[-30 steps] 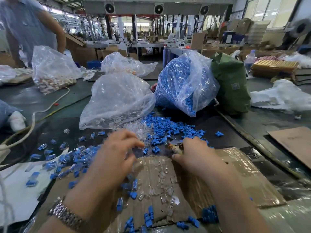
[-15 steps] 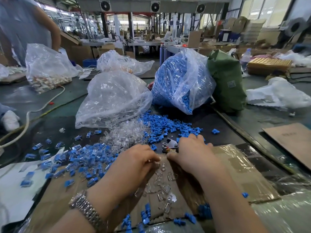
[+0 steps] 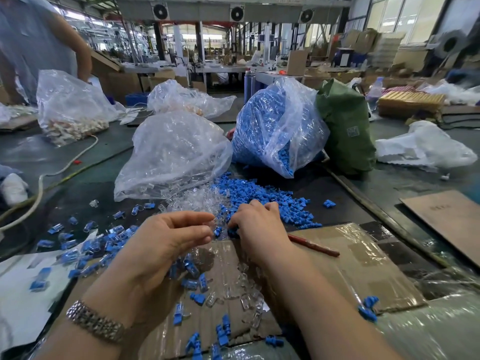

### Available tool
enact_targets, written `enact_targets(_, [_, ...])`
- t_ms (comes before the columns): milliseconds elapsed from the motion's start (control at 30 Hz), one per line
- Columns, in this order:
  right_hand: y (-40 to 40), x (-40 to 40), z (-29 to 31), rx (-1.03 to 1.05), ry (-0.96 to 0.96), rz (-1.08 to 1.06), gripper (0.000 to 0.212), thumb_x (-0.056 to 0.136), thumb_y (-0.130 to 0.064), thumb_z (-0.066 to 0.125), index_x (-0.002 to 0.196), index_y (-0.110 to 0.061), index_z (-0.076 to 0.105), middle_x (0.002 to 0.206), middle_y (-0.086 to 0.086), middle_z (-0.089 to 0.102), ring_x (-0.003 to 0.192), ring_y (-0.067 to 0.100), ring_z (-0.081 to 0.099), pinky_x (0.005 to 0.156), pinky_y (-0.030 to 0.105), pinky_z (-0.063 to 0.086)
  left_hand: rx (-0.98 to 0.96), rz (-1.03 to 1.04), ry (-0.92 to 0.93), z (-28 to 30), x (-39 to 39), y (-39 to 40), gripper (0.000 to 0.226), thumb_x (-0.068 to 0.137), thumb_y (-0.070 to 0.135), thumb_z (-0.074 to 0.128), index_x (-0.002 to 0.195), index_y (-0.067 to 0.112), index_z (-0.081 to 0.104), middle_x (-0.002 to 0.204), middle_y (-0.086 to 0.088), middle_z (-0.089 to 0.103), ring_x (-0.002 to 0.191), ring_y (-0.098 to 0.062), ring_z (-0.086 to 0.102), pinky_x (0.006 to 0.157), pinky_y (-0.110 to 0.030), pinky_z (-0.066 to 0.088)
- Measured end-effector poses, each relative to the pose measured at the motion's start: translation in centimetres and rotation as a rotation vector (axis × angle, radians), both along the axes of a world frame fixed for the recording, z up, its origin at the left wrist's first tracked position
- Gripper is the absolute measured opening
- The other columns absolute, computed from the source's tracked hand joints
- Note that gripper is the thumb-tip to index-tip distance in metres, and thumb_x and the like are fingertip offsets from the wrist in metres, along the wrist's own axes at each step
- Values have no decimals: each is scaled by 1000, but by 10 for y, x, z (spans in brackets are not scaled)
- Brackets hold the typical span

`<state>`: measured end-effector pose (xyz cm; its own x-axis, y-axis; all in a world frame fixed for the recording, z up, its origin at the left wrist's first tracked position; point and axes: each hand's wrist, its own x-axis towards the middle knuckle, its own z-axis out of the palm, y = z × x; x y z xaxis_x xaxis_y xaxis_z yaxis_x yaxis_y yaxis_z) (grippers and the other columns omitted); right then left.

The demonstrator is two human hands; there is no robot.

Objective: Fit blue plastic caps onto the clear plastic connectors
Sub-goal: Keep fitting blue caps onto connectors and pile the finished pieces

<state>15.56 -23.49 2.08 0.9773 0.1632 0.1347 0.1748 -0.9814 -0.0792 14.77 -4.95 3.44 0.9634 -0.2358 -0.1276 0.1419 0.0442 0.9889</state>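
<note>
Head cam: left hand has fingers curled, thumb and fingertips pinching a clear connector. Right hand is knuckles-up, fingers curled down into the blue caps; can't tell if it's got one. Cardboard sits underneath.

Bright daylight enters from windows far beyond and right of the hands; glare streaks the plastic wrap nearby; edges bow and blur, background soft
</note>
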Motion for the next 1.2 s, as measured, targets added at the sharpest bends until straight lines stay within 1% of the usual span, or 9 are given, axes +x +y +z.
enact_targets(233, [0,4,1,21,-36,9,23,99,-21,56,114,-28,72,110,2,63,112,25,52,101,42,32,-197,-46,101,-4,1,-4,21,75,2,70,93,-2,78,104,-27,74,83,-26,76,67,-24,61])
enact_targets(300, [-4,0,5,225,-82,-11,22,99,-19,57,113,-27,71,108,0,68,107,23,59,98,39,42,-239,-48,137,-3,1,-4,21,77,1,69,95,-5,77,105,-28,73,83,-27,76,67,-25,61])
enact_targets(400, [-16,-11,13,678,-198,5,7,96,-19,68,99,-23,71,91,-6,73,88,14,68,87,37,56,-267,-38,180,-2,1,-4,21,78,1,68,96,-6,76,106,-28,73,84,-28,76,66,-26,62])
enact_targets(500, [-18,-24,22,833,-266,133,11,90,-15,74,92,-23,68,83,-11,71,80,6,68,81,29,56,-278,-30,197,0,1,-4,23,78,2,68,98,-6,75,106,-27,74,85,-28,76,67,-26,62])
enact_targets(633, [-12,-30,26,798,-242,243,12,90,-7,72,95,-18,67,85,-8,69,82,8,66,80,31,54,-284,-22,185,0,-1,-7,29,78,1,68,105,-7,71,102,-26,74,81,-27,76,66,-26,62])
enact_targets(833, [-7,-33,24,730,-186,299,17,91,-4,66,94,-21,64,85,-7,67,81,13,65,76,42,55,-209,-70,91,1,-5,-10,17,76,4,68,88,3,80,100,-21,76,84,-24,77,68,-23,60])
enact_targets(1000, [-8,-35,25,712,-192,312,19,91,-5,67,94,-24,64,86,-10,67,82,7,64,75,35,56,-152,-90,7,0,-5,-8,18,77,3,73,93,3,79,104,-22,76,89,-27,76,75,-26,61])
enact_targets(1100, [-10,-37,28,764,-203,296,22,91,-8,70,100,-26,64,90,-13,67,86,3,64,78,21,54,-149,-89,-23,0,-5,-8,20,76,5,74,95,5,79,104,-22,75,93,-30,76,76,-26,61])
enact_targets(1200, [-27,-36,32,711,-224,87,21,91,-22,72,108,-28,61,100,-14,61,90,2,60,83,22,51,-177,-80,-34,1,-6,-8,21,74,8,74,94,6,79,104,-23,75,93,-31,76,76,-27,61])
